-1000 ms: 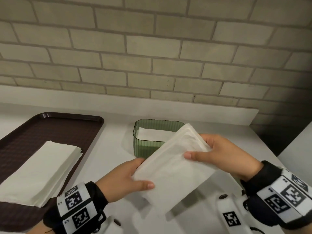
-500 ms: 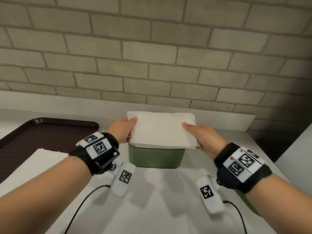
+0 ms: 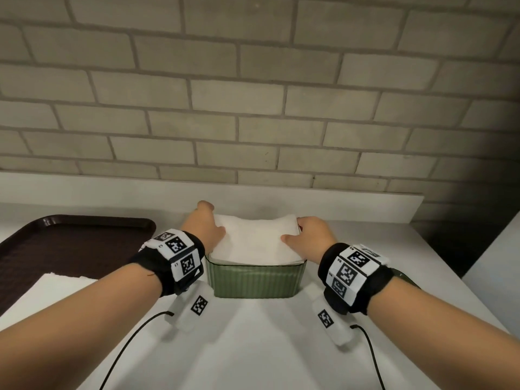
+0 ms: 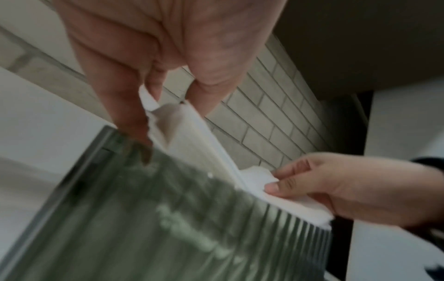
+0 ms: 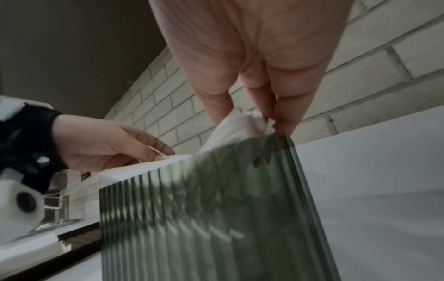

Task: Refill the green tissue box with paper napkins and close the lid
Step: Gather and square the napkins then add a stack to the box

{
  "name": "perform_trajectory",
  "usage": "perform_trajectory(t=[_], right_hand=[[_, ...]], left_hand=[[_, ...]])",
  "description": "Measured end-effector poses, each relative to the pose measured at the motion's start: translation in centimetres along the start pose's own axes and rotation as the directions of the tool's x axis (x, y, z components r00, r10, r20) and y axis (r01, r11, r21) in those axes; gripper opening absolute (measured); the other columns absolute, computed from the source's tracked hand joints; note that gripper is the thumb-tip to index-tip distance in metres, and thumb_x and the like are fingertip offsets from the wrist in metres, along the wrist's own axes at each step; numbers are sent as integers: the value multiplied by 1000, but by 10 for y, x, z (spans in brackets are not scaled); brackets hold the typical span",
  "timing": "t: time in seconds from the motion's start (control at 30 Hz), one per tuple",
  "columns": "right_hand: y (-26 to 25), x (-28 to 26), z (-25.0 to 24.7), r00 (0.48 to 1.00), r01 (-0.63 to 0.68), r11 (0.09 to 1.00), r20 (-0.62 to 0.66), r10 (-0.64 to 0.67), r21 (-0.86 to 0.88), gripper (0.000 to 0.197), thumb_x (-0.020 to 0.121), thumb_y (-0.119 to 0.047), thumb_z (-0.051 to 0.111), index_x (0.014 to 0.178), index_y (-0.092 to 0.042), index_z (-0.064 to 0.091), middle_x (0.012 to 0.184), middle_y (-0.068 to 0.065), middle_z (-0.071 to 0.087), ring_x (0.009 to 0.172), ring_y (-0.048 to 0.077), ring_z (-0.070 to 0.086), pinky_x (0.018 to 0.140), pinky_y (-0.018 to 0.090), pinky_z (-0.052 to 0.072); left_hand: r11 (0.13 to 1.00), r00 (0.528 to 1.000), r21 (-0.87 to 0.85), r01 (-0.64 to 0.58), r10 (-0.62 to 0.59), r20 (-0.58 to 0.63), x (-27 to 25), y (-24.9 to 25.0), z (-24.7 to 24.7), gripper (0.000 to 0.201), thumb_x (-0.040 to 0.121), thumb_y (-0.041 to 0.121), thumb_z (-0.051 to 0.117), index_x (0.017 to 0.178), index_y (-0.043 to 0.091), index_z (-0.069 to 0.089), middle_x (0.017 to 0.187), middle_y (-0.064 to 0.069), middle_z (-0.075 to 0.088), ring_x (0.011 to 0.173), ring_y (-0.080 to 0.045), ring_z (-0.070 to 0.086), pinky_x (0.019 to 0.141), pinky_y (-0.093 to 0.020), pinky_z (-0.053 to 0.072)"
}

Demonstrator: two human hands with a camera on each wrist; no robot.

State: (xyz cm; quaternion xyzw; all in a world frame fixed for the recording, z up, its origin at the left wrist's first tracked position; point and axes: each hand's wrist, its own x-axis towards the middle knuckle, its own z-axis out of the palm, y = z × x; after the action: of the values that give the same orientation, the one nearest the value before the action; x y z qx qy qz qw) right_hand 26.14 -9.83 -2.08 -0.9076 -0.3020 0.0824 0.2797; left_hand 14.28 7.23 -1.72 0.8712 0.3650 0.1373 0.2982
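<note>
The green ribbed tissue box (image 3: 254, 280) stands lidless on the white counter, near the wall. A white stack of paper napkins (image 3: 254, 243) lies in its mouth and rises above the rim. My left hand (image 3: 208, 223) grips the stack's left end, thumb on top and fingers running down the end into the box (image 4: 168, 218). My right hand (image 3: 305, 235) pinches the right end the same way, fingers (image 5: 283, 114) at the box wall (image 5: 204, 209). A green piece, likely the lid (image 3: 405, 277), peeks out behind my right wrist.
A dark brown tray (image 3: 70, 243) lies to the left with a pile of spare napkins (image 3: 50, 294) on its near part. A brick wall and a white ledge (image 3: 337, 204) stand just behind the box. The counter edge drops off at the right.
Both hands carried the napkin stack from in front of me over to the box, levelled it and lowered it into the opening. The hands now sit lower at the box's ends.
</note>
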Motion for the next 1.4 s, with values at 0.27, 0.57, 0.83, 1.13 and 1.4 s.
perform_trajectory(t=[0.27, 0.57, 0.83, 1.13, 1.4], right_hand=[[-12, -6, 1, 999, 11, 951, 49, 5, -310, 45, 91, -31, 57, 125, -3, 48, 126, 14, 43, 109, 26, 54, 85, 25, 44], [-32, -5, -4, 986, 65, 862, 163, 20, -503, 6, 87, -11, 54, 86, -6, 52, 94, 6, 48, 84, 20, 50, 67, 22, 42], [-50, -17, 5, 919, 391, 779, 248, -306, -490, 39, 89, -7, 53, 128, -9, 51, 123, 12, 48, 110, 27, 53, 89, 33, 49], [-42, -2, 31, 875, 194, 742, 455, 165, -642, 59, 95, -19, 38, 150, -22, 17, 153, 20, 21, 139, 35, 27, 109, 49, 33], [-32, -2, 37, 863, 95, 792, 446, 237, -603, 61, 97, -21, 33, 151, -20, 5, 152, 23, 20, 142, 42, 10, 111, 50, 26]], left_hand=[[981, 990, 135, -138, 142, -16, -12, 3, 13, 27, 90, 4, 48, 116, 6, 42, 123, -14, 35, 53, -14, 38, 66, -29, 39], [839, 948, 497, -220, 65, 310, -12, 21, 8, 39, 88, 5, 44, 127, 5, 45, 129, -11, 36, 102, -28, 57, 85, -30, 46], [769, 924, 518, -374, 260, 280, -17, 34, 11, 56, 82, 36, 62, 131, 18, 41, 124, -7, 49, 111, -26, 53, 89, -36, 49], [711, 859, 570, -411, 93, 503, -28, 40, 40, 42, 99, 25, 32, 139, 11, 37, 141, -16, 40, 131, -33, 38, 105, -43, 36], [812, 905, 572, -115, -151, 397, -25, 23, 46, 72, 90, 62, 25, 151, 29, 5, 156, -22, -4, 138, -46, 21, 113, -49, 25]])
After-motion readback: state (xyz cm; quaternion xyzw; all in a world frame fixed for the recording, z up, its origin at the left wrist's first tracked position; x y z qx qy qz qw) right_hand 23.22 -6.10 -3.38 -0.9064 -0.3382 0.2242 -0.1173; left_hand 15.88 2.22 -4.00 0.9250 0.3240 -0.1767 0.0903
